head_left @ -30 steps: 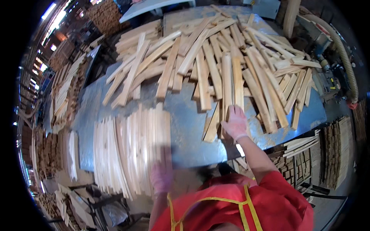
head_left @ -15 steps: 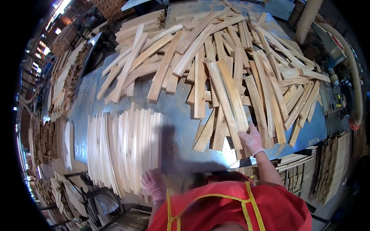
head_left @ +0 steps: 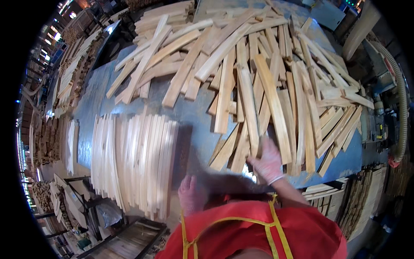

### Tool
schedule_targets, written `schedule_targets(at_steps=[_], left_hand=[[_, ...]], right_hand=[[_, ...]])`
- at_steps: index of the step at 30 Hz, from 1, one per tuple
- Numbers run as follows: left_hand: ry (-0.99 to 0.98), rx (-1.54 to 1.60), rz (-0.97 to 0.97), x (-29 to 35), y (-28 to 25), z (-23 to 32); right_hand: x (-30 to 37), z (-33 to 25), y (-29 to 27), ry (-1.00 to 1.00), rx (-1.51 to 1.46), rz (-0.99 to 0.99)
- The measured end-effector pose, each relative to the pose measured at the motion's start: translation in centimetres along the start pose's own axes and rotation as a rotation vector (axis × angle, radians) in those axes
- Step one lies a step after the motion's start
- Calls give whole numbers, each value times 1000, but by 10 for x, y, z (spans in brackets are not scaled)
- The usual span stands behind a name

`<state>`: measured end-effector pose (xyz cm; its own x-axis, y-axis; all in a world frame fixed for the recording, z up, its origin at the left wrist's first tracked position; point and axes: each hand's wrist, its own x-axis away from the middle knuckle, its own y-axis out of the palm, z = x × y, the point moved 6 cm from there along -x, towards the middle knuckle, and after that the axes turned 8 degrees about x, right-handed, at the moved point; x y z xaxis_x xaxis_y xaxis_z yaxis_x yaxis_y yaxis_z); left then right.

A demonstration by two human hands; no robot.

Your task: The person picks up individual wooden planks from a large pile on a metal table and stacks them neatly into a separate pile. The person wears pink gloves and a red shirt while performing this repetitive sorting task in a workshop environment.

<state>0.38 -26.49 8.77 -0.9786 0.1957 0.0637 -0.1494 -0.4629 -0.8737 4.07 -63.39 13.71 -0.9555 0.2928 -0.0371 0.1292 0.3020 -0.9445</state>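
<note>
While your right hand [head_left: 268, 162], in a pale pink glove, reaches to the near edge of the heap, its thumb lies at the lower end of a long pale slat [head_left: 249, 103] and its fingers curve up along the right side; you cannot tell from this view how tightly they press. Your left hand [head_left: 192, 194], gloved alike and slightly blurred, has its fingers drawn together near your body; whether it holds anything is unclear. Just right of the slat, a yellower board [head_left: 272, 108] slants across others. Around both spreads a loose heap of slats [head_left: 225, 95], crossing at many angles on a blue surface [head_left: 103, 84]. Left of your left hand, well apart from the heap, a neat row of narrow strips [head_left: 133, 159] lies side by side. Farther out, stacked wood [head_left: 47, 138] stands at far left, and a ribbed hose [head_left: 402, 99] hangs at far right.
</note>
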Motion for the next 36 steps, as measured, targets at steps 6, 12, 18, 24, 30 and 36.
schedule_targets(at_steps=[6, 12, 18, 24, 30, 36], left_hand=[[53, 63, -163, -30, -11, 42], [149, 156, -77, -101, -24, 75], [151, 46, -22, -202, -22, 143], [96, -5, -149, -243, -16, 150], [-66, 1080, -470, -162, -85, 59], [-287, 1432, -638, 34, -92, -14]], right_hand=[[-4, 12, 2, 173, -599, 54], [-211, 63, -188, 83, -553, 672], [-202, 62, -87, -58, -23, 315], [-99, 80, 4, 206, -116, 126], [-23, 16, 14, 431, -912, 23], [88, -117, 123, 330, -1201, -281]])
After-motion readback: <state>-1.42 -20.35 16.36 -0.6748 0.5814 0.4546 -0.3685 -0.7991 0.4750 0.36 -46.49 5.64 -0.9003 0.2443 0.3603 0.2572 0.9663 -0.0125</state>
